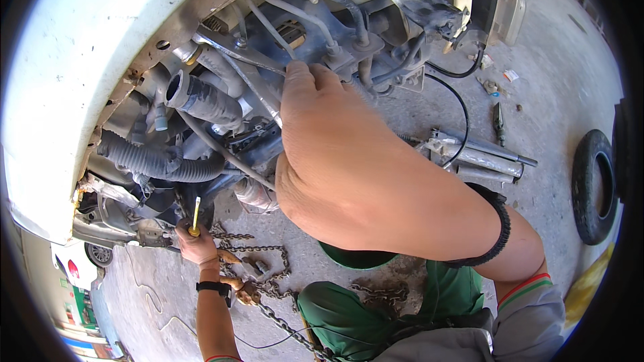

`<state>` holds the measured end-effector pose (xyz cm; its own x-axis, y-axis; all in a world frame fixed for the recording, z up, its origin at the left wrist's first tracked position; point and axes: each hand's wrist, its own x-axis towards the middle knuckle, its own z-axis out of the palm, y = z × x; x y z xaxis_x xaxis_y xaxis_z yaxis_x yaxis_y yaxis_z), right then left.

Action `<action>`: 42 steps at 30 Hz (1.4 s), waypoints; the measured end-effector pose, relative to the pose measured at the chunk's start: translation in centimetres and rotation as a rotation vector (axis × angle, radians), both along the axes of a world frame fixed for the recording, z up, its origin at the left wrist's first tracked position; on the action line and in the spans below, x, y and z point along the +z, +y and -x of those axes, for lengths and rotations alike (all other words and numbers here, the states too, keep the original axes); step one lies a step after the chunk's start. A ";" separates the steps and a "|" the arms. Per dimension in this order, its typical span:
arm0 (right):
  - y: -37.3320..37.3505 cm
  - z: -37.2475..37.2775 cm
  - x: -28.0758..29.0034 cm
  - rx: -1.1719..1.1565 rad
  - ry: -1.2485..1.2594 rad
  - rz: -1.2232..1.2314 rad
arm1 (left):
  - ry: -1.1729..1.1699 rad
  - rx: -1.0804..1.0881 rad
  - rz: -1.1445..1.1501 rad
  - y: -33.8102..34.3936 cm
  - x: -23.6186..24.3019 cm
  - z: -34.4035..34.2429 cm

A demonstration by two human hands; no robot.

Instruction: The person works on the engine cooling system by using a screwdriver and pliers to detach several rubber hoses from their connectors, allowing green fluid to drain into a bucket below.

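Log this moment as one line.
Left hand: holding slim yellow tool | Right hand: at grey pipes, grip unclear | Around: chain, tyre

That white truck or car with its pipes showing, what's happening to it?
Someone is reaching into the exposed insides of the white vehicle. Their right hand is in among the metal pipes, but whether it grips anything is hidden. Their left hand, lower down, holds what looks like a screwdriver, pointing up, below a ribbed hose. A metal chain runs near the left wrist.
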<state>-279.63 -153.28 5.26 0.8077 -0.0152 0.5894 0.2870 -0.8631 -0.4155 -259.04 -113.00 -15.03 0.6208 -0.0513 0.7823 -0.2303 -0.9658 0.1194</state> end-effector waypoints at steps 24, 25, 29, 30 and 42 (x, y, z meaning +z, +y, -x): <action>2.5 -4.0 -0.1 -0.123 -0.336 -0.142 | 0.762 -1.059 1.175 -25.3 11.0 19.9; 2.7 -4.3 0.1 -0.040 -0.299 -0.192 | 0.766 -1.117 1.260 -26.2 11.2 19.8; 3.0 -5.3 -0.2 -0.120 -0.396 -0.273 | 0.830 -1.137 1.546 -28.7 12.4 19.3; 2.9 -5.2 0.0 -0.087 -0.361 -0.275 | 0.830 -1.140 1.546 -28.4 12.7 19.2; 0.5 -3.0 1.1 0.092 -0.110 -0.055 | 0.732 -1.288 1.226 -27.3 14.8 20.0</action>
<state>-276.62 -152.79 6.34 0.7377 0.0211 0.6748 0.4098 -0.8083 -0.4228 -279.05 -140.30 -0.26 0.8384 -0.3855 0.3853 -0.2271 0.3956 0.8899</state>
